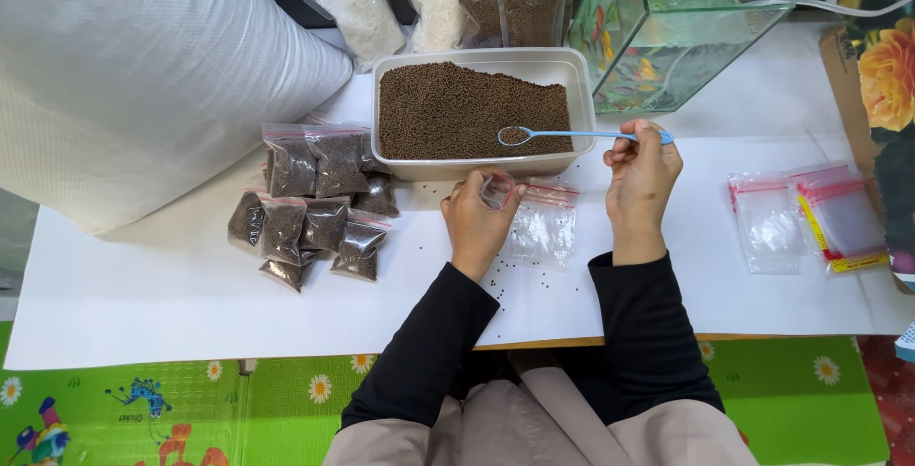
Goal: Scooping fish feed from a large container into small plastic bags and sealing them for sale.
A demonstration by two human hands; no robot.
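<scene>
The spoon [562,133] is thin blue plastic with a long straight handle; its small oval bowl, heaped with brown pellets, hangs over the near edge of the tub [477,169]; the right hand [640,180] pinches the handle's far end between thumb and fingertips, the fingers narrow and closed on it. The left hand [475,218] holds open the mouth of a small clear bag [541,228], thumb and fingers curled round the rim just below the tub's front wall; the bag is limp, glossy film with a red zip strip, lying on the table between the two hands. The tub is a pale rectangular plastic box with rounded corners, filled with a mound of fine, grainy brown pellets [448,109], higher at the left. Loose pellets [505,280] dot the table near the left wrist. To the left lies a pile of filled bags [315,213], dark and lumpy; to the right, well apart, flat empty bags [805,218]. Behind the tub stand larger bags of white and brown grain and a glass tank [681,28]; a coarse woven white sack [143,75] bulks at the left. The table [191,294] is covered in smooth white sheet; below it a green floor mat [286,409] printed with daisies.
</scene>
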